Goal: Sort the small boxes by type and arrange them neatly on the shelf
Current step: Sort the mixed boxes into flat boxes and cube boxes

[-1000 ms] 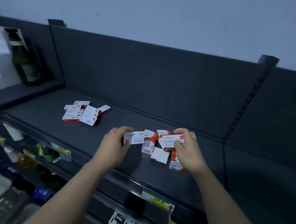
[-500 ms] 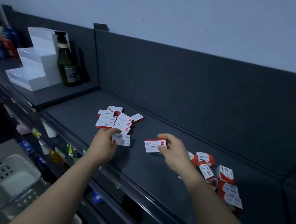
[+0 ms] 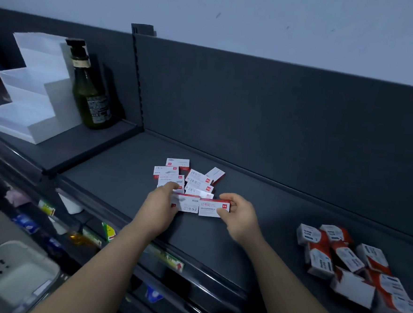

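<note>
A loose pile of flat white-and-red staple boxes [image 3: 194, 178] lies mid-shelf on the dark grey shelf [image 3: 257, 223]. My left hand [image 3: 159, 208] grips one such box [image 3: 185, 203] at the pile's near edge. My right hand [image 3: 239, 213] holds another flat box [image 3: 213, 207] beside it, the two boxes touching end to end. Far right on the shelf lies a jumbled heap of thicker white-and-orange boxes [image 3: 354, 267], apart from both hands.
A green bottle [image 3: 90, 89] and a white stepped display stand [image 3: 31, 90] sit on the raised shelf section to the left. The shelf's back panel [image 3: 277, 112] rises behind the piles. Lower shelves with price tags [image 3: 166, 258] and a grey basket [image 3: 9, 272] lie below.
Both hands have carried their flat boxes left from the orange heap toward the red pile. The two held boxes have come together and now touch at the pile's near edge.
</note>
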Available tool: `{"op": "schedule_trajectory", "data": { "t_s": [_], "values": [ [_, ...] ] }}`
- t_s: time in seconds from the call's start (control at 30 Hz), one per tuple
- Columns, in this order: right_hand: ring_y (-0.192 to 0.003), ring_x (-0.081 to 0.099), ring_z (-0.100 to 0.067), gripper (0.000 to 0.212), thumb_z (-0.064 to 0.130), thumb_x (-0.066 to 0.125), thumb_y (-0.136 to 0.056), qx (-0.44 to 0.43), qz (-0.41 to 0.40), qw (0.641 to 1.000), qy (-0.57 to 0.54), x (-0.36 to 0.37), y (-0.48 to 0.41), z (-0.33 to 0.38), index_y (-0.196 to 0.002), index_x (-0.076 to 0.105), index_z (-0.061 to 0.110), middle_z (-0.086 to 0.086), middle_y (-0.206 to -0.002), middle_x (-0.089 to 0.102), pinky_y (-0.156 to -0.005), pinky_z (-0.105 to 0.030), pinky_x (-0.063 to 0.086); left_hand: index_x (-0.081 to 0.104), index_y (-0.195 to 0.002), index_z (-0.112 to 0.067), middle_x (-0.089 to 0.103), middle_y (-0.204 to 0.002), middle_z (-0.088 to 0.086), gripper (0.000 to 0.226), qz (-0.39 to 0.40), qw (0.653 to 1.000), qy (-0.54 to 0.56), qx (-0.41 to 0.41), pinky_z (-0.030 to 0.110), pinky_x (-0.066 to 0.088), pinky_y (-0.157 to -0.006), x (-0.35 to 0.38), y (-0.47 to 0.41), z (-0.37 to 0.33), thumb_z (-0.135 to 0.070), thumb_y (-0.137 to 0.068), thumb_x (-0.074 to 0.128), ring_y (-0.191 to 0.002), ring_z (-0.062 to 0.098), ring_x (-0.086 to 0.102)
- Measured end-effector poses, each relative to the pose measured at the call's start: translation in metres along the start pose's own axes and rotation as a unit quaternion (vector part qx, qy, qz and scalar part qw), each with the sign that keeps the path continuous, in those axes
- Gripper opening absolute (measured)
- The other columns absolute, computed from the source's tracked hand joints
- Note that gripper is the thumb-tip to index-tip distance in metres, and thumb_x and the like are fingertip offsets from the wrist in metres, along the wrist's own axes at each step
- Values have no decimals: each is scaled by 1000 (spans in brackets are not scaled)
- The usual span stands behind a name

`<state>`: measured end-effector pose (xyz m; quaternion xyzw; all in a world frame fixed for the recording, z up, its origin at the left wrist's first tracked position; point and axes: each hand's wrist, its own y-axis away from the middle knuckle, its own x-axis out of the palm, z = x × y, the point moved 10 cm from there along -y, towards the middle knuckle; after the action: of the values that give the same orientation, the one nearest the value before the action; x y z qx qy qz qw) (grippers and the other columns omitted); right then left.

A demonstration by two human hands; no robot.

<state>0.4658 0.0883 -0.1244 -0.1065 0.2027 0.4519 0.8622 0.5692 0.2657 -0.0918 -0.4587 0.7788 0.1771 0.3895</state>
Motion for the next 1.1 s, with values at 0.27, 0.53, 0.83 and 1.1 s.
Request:
{"op": "schedule_trajectory", "data": {
  "t_s": [0.27, 0.53, 0.83, 1.1],
  "values": [
    [-108, 59, -18, 39, 13, 63, -85, 16, -49, 996, 77, 6, 1, 9, -123, 60, 14, -4, -118, 58, -98, -33, 45, 59, -122, -18, 48, -120, 1, 32, 16, 995, -83, 53, 28, 45, -80, 0, -20, 5, -27, -92, 56, -104, 21, 52],
    [-136, 36, -13, 50, 26, 59, -93, -11, -85, 978, 192, -19, 31, 21, -140, 45, 15, 1, -147, 43, -110, -22, 24, 59, -123, -14, 55, -120, 6, 35, -30, 986, -88, 140, 35, 42, -89, -12, -9, -32, -28, -91, 55, -109, 30, 49],
    [-131, 44, -21, 43, 25, 51, -97, 2, -190, 930, 315, -111, 95, 23, -137, 47, 11, -4, -140, 50, -109, -27, 30, 62, -119, -13, 64, -114, 6, 33, -14, 959, -53, 277, 36, 41, -90, 20, 27, -129, -25, -89, 58, -105, 30, 53],
    [-120, 51, -22, 31, 22, 52, -96, 41, -284, 896, 340, -226, 182, -5, -125, 57, 12, -4, -128, 59, -97, -29, 38, 56, -128, -19, 61, -121, 0, 38, 34, 929, -28, 368, 34, 41, -93, 85, 87, -233, -32, -93, 52, -109, 24, 51]
  ]
}}
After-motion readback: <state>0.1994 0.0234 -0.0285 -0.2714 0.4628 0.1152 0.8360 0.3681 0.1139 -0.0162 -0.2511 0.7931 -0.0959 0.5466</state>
